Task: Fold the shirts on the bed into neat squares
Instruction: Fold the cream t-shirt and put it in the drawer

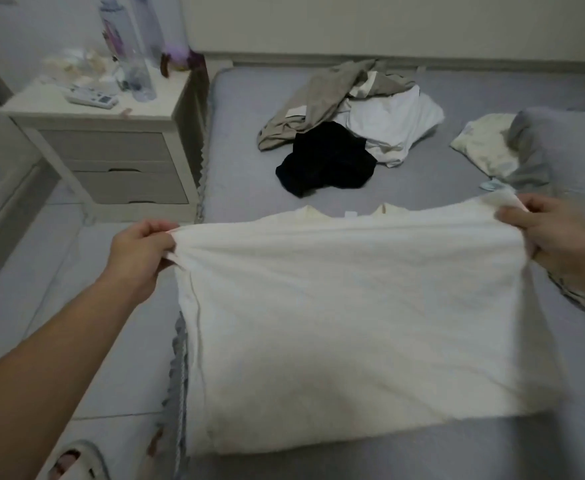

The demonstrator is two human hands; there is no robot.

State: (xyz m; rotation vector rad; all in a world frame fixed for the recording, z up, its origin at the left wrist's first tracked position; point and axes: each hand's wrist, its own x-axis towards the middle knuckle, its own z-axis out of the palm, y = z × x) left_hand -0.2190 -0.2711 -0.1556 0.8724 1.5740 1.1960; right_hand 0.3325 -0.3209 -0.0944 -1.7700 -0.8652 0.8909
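A cream-white shirt (353,317) is stretched wide in front of me over the near part of the grey bed (249,140), collar side away from me. My left hand (138,251) grips its left shoulder edge with curled fingers. My right hand (554,237) pinches the right shoulder edge. The shirt's lower hem hangs toward me and overlaps the bed's left edge. Farther back on the bed lies a heap of shirts: a beige one (318,98), a white one (395,126) and a black one (325,161).
A white nightstand (111,140) with bottles and a remote stands left of the bed. A grey pillow (561,147) and a pale cloth (481,143) lie at the right. My slippered foot (73,462) is on the tiled floor.
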